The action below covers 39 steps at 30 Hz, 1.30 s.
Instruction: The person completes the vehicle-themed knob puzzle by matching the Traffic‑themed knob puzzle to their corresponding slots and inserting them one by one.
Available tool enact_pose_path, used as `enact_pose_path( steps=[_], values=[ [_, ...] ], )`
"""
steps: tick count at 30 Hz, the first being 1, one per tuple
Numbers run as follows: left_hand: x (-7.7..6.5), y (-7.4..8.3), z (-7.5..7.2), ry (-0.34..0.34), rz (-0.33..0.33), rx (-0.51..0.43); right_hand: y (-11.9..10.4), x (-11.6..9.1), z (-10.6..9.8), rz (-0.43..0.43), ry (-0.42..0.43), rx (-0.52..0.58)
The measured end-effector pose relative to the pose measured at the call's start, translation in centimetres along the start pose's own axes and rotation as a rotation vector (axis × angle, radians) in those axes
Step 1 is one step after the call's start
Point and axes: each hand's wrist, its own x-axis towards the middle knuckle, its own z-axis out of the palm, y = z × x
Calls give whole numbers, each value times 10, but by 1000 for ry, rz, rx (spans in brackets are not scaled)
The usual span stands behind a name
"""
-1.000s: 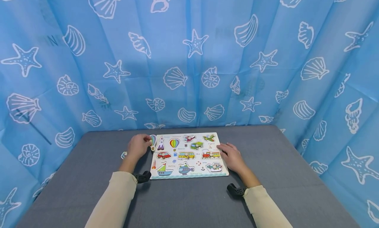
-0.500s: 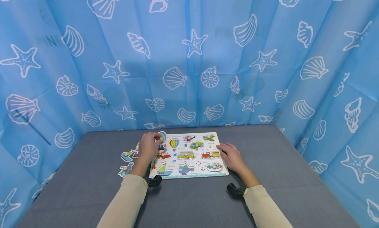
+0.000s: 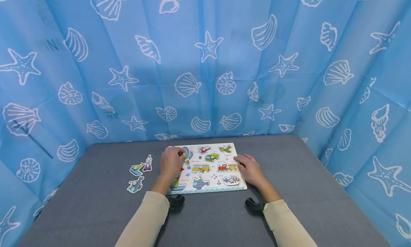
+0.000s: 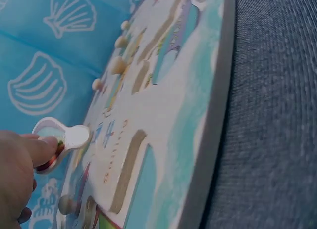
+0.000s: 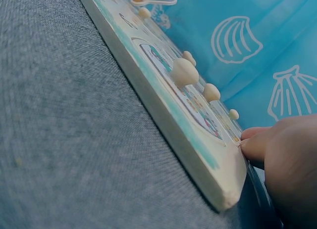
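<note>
Bare tabletop (image 3: 207,218) allows passage along the puzzle board (image 3: 212,173) at its near edge, between the sleeves (image 3: 142,218); obstacles: left hand (image 3: 171,162) with balloon piece (image 3: 187,155) at left, right hand (image 3: 252,171) at the right edge, projecting knobs (image 5: 184,72), curtain (image 3: 208,97) behind.

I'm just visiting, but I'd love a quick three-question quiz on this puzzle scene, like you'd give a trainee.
1. Multiple choice: what holds the balloon piece?
A) the left hand
B) the right hand
C) neither
2. True or false: the right hand is at the left edge of the board.
3. How many loose pieces lie on the table left of the board?

Key:
1. A.
2. False; it is at the right edge.
3. Three: sailboat, rocket and submarine.
</note>
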Motion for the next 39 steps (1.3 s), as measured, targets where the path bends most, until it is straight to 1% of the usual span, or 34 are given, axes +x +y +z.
enact_pose_path(
  steps=[7,11,16,22,29,39],
  values=[
    [1,0,6,43,87,83,0,0,0,4,0,-1],
    [3,0,7,27,107,117,-1,0,0,-1,6,2],
    [2,1,7,-21,106,128,-2,0,1,-5,18,-12],
    [1,1,6,-65,90,128,-2,0,1,5,17,-3],
    [1,-3,12,-148,58,140,-1,0,1,11,1,-5],
    [1,-2,15,-207,43,119,-1,1,1,-1,11,3]
  ],
)
